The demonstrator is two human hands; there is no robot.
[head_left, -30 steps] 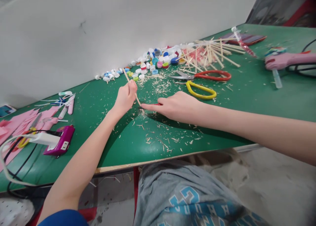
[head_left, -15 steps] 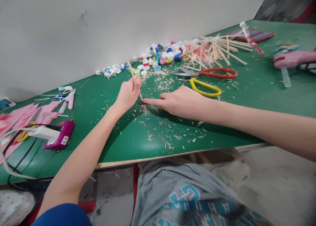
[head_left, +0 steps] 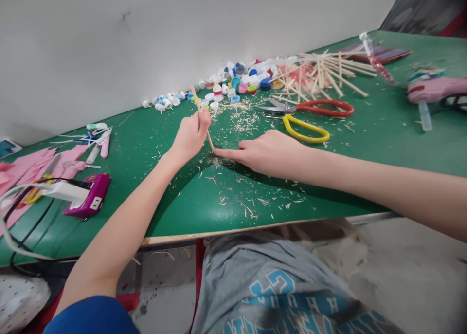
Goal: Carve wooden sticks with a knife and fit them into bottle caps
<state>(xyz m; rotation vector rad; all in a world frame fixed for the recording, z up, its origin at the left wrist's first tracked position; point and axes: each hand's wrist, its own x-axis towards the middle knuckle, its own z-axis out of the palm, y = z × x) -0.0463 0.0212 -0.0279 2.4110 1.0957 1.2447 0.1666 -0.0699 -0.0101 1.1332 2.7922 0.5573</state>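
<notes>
My left hand (head_left: 193, 135) is closed around a thin wooden stick (head_left: 197, 99), held slanting with its lower end down near the table. My right hand (head_left: 264, 154) is curled with its index finger stretched out to the stick's lower end. Under that finger shows a thin dark blade (head_left: 212, 155), apparently of a knife; its handle is hidden in my fist. Pale wood shavings (head_left: 248, 197) lie scattered below and behind both hands.
Scissors with red and yellow handles (head_left: 306, 129) lie beyond my right hand. Farther back are bottle caps (head_left: 235, 83) and a heap of wooden sticks (head_left: 339, 73). A pink glue gun (head_left: 434, 89) lies right; a purple power strip (head_left: 95, 195) with cables sits left.
The stick's lower end sits a little nearer my right fingertip, with less of it showing below. Both hands keep nearly the same place; the view has shifted slightly.
</notes>
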